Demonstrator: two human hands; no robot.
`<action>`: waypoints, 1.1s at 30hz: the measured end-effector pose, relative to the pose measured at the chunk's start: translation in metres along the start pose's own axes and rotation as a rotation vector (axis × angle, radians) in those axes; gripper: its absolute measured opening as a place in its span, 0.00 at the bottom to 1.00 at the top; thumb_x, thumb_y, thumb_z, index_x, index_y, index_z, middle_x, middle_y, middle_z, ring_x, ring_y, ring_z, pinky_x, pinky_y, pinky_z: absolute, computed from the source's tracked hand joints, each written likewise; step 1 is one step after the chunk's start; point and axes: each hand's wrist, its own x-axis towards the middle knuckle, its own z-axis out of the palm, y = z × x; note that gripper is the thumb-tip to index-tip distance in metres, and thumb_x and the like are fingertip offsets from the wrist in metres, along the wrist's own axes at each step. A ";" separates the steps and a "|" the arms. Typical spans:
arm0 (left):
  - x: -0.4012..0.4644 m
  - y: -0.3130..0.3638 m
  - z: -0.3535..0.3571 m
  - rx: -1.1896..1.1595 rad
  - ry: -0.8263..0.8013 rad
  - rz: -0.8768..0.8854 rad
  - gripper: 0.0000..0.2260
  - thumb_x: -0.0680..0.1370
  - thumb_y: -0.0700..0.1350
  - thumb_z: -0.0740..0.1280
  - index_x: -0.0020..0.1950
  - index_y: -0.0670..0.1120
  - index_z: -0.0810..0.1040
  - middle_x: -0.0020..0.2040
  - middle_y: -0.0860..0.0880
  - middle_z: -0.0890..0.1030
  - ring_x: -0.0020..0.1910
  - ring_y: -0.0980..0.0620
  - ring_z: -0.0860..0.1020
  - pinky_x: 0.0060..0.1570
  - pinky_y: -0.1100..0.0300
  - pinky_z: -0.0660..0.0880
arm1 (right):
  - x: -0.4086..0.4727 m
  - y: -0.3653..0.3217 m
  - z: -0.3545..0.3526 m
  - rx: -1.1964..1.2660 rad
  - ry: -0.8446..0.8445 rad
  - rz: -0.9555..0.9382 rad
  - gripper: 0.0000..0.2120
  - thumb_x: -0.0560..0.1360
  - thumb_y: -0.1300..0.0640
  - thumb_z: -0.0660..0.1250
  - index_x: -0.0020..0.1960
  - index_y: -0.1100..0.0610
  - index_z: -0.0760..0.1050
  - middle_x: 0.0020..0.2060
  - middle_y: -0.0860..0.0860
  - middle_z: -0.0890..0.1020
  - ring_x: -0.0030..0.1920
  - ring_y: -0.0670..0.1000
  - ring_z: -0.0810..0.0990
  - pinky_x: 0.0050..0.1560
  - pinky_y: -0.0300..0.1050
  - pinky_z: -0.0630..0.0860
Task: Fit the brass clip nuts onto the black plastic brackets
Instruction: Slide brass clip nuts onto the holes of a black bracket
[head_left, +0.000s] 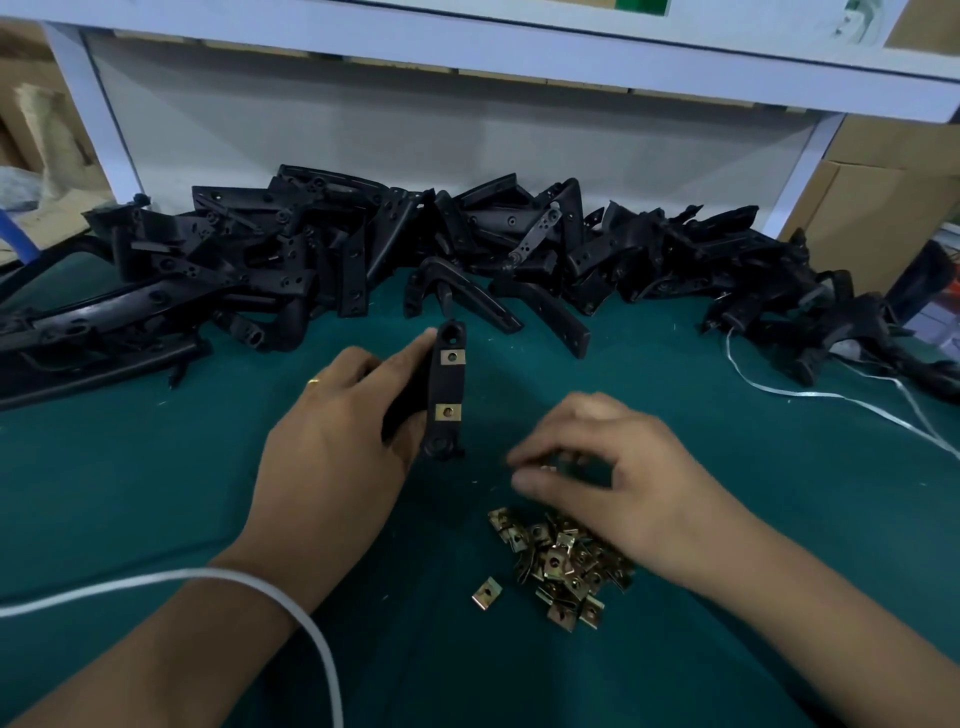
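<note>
Centrally on the green counter (156, 467): left hand (332, 467) gripping a black plastic bracket (445, 395), held upright, fingers curled round its back edge, forefinger stretched along the upper end. Two brass clip nuts already seated on that bracket, upper nut (452, 357) near the top hole, lower nut (448, 413) toward the rounded foot. Gold ring (313, 382) on one left finger. Just right of the bracket, right hand (618, 467) hovering above the counter, fingers (524, 457) bent and drawn close to the thumb, blurred; something small and brass-coloured between them, cannot tell what. Below that hand, loose heap of brass clip nuts (561, 558), with one stray nut (487, 593) lying apart at the heap's left. Along the back of the counter, long pile of black brackets (363, 249), stretching from left edge to right. White cord (249, 579) looped over the left forearm; another white cord (831, 397) trailing at right.
</note>
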 end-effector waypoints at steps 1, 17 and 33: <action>0.000 0.000 0.001 0.006 -0.005 -0.003 0.28 0.78 0.50 0.67 0.78 0.62 0.68 0.52 0.55 0.73 0.46 0.52 0.71 0.38 0.54 0.72 | -0.001 0.000 0.004 -0.091 -0.061 -0.013 0.12 0.75 0.38 0.73 0.56 0.40 0.86 0.49 0.39 0.79 0.57 0.45 0.77 0.57 0.42 0.74; 0.000 0.000 0.003 0.019 -0.013 -0.004 0.26 0.79 0.52 0.71 0.76 0.64 0.69 0.50 0.57 0.74 0.46 0.51 0.74 0.38 0.52 0.76 | 0.002 -0.007 0.005 0.435 -0.048 0.130 0.13 0.76 0.61 0.78 0.49 0.47 0.76 0.46 0.52 0.87 0.42 0.60 0.80 0.46 0.52 0.79; -0.001 0.014 -0.004 0.019 -0.031 0.093 0.25 0.78 0.56 0.63 0.76 0.61 0.68 0.50 0.56 0.76 0.43 0.50 0.78 0.34 0.49 0.79 | 0.005 -0.014 0.011 0.838 0.123 0.150 0.11 0.74 0.66 0.72 0.56 0.61 0.85 0.45 0.64 0.87 0.44 0.61 0.89 0.46 0.47 0.86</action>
